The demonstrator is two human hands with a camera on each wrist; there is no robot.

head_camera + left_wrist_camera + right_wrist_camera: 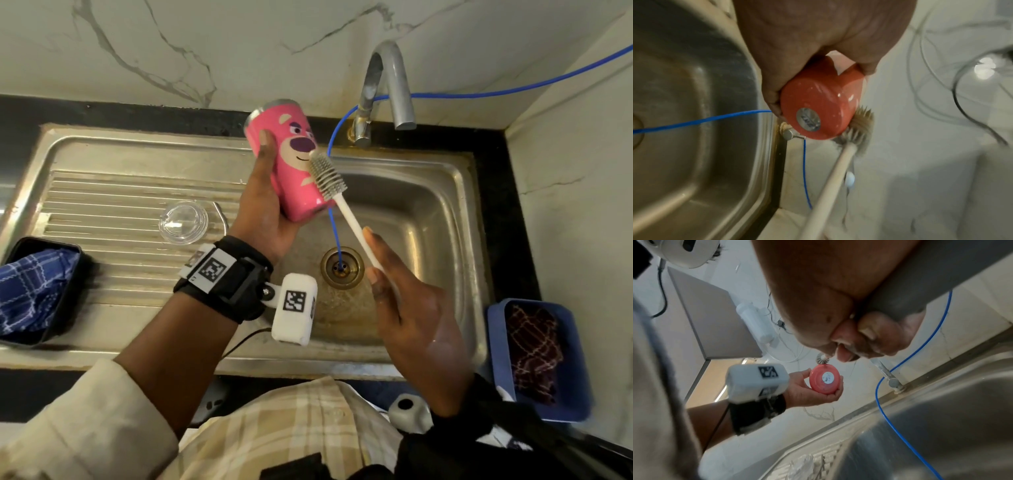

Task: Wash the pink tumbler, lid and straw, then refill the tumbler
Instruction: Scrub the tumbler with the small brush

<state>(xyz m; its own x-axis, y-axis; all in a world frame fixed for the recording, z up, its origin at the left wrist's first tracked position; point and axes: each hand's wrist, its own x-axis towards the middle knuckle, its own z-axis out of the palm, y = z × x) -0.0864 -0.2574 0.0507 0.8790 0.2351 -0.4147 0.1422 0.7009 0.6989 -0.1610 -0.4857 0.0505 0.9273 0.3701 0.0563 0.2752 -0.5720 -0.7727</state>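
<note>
- Broadly, a steel sink (428,219) with a ribbed draining board (113,205) on its left side is seen from the head view, set in a dark counter below a marble-patterned wall.
- A curved metal tap (390,85) is mounted behind the basin, and a thin blue tube (334,236) is run from the wall side past the tap down into the drain (342,267).
- A black tray (73,294) with a blue checked cloth (30,291) is placed at the board's left end; a blue tray (496,346) with a dark checked cloth (532,353) is placed to the right of the basin.
- The pink tumbler (294,164) (printed with a bear face) is held above the basin's left edge, tilted, open end away from the person and base toward them; its base with a round silver sticker is shown in the wrist views.
- The left hand (267,209) is wrapped round the tumbler's side, thumb on top and fingers curled beneath it.
- A white bottle brush (325,176) is laid with its bristle head against the tumbler's outer wall, over the printed face.
- The right hand (411,311) is closed on the brush's long handle, which is pinched between thumb and fingers.
- The clear lid (183,222) is left lying on the draining board, just left of the held tumbler.
- A thin clear curved piece (222,214) (possibly the straw, too faint to tell) is seen beside the lid.
</note>
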